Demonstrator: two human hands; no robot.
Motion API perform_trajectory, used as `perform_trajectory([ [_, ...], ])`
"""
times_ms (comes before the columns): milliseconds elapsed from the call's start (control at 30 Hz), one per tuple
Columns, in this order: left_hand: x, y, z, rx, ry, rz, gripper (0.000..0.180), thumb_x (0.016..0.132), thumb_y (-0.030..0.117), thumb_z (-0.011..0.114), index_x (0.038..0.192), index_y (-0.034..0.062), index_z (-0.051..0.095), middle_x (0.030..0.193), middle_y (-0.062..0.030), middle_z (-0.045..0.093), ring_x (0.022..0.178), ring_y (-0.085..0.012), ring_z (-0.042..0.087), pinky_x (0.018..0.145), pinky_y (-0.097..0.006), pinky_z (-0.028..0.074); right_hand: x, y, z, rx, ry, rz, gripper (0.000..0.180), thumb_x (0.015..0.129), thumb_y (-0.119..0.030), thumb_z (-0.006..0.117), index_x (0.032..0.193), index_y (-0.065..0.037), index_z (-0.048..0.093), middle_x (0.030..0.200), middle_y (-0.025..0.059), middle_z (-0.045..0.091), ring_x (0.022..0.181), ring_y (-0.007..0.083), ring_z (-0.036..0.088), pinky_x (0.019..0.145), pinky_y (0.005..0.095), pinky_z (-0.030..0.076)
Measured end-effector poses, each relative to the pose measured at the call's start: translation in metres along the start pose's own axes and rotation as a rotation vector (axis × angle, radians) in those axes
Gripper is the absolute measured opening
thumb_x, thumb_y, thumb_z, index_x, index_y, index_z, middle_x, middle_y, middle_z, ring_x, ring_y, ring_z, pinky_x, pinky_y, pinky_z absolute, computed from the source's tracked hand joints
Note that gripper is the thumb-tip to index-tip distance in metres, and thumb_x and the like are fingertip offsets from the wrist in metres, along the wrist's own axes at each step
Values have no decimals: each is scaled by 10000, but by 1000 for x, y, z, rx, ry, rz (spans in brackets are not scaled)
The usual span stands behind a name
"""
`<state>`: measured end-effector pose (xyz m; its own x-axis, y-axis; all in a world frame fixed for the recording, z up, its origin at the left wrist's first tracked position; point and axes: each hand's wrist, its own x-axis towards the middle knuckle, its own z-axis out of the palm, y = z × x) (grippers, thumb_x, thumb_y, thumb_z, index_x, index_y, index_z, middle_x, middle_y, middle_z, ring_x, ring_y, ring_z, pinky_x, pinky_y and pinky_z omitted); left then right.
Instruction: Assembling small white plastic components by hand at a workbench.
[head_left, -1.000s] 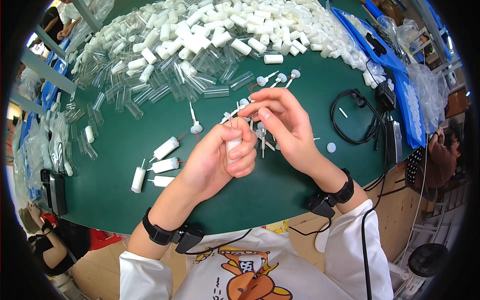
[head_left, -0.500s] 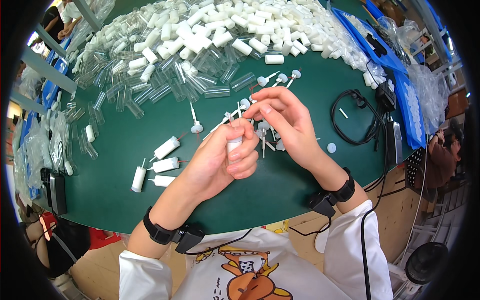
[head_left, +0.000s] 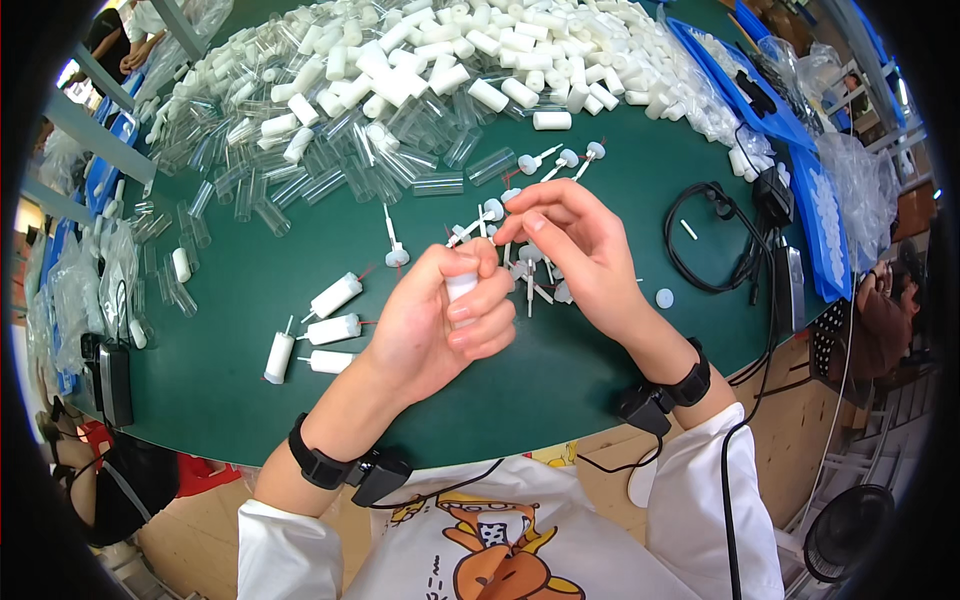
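Note:
My left hand [head_left: 445, 310] is closed round a white cylinder [head_left: 462, 290], which stands upright in the fist with its lower part hidden by the fingers. Close by on the right, my right hand [head_left: 572, 245] has bent fingers, with the thumb apart from them; nothing shows in it. Its fingertips come near the left thumb. Beneath and beyond it lie several small white stems with round caps [head_left: 530, 255], some with red threads. To the left of my left hand rest several white cylinders with thin stems [head_left: 336, 296] and red threads.
A large heap of white foam-like cylinders [head_left: 520, 60] and clear tubes [head_left: 350, 160] covers the far side of the green table [head_left: 560, 400]. Black cable [head_left: 668, 235] lies coiled at right beside blue trays [head_left: 822, 215]. One stemmed cap [head_left: 394, 245] lies apart.
My left fist has tilted slightly and shifted a little to the left with the cylinder. My right hand stays almost in place, its fingers near the left thumb.

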<state>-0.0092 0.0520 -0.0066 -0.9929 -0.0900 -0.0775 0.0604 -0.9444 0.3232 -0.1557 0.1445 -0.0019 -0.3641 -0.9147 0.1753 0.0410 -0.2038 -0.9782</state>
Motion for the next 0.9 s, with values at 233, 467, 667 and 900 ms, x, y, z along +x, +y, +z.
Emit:
perform_trajectory([
  [233, 5, -2, 13, 12, 49, 93, 203, 925, 249, 389, 910, 84, 509, 689, -23, 468, 580, -128, 431, 563, -261, 358, 1, -4, -3, -6, -15, -26, 137, 897, -67, 498, 1007, 9, 527, 875, 73, 595, 864, 116, 580, 788, 271, 446],
  [467, 9, -3, 29, 145, 280, 85, 277, 923, 290, 350, 996, 56, 479, 793, -54, 474, 675, -164, 446, 664, -315, 384, 2, -6, -1, 56, 0, 3, 168, 911, -77, 477, 1040, 23, 514, 973, 120, 593, 898, 154, 589, 821, 284, 454],
  [667, 3, -3, 9, 67, -41, 45, 296, 895, 257, 332, 1027, 41, 486, 767, -56, 476, 665, -175, 459, 686, -347, 403, -2, -9, 2, 350, -176, 249, 261, 940, -132, 417, 1132, 34, 478, 1105, 182, 569, 874, 172, 610, 781, 305, 501],
  [900, 0, -9, 3, 331, -73, 54, 377, 756, 218, 539, 1057, 4, 464, 711, -24, 448, 610, -131, 449, 616, -311, 393, -7, -12, 9, 345, -357, 397, 478, 907, -322, 464, 1221, 36, 421, 1215, 220, 501, 1008, 238, 579, 719, 306, 529],
])
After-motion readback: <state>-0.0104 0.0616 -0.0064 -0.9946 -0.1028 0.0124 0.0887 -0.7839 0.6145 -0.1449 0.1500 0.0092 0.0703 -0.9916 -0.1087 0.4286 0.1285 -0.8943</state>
